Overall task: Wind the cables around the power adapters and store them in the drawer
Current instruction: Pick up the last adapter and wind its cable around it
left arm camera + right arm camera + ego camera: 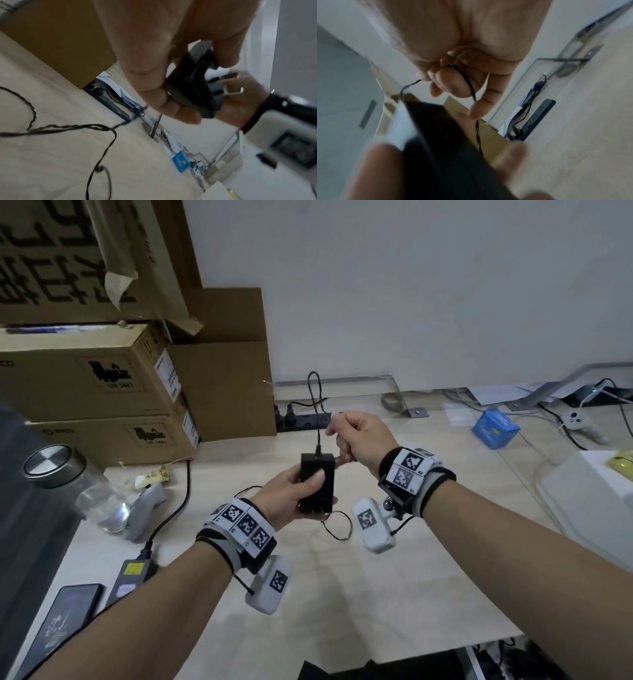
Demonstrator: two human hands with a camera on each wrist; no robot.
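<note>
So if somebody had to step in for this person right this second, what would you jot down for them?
Left hand: grips the black adapter, held above the desk.
Right hand: pinches the adapter's thin cable just above it.
The rest of the cable trails loose over the desk; no full turn round the adapter shows yet.
A second adapter lies at the desk's left edge, cable unwound.
Left to do: wind both cables, then store both adapters. No drawer is in view.
</note>
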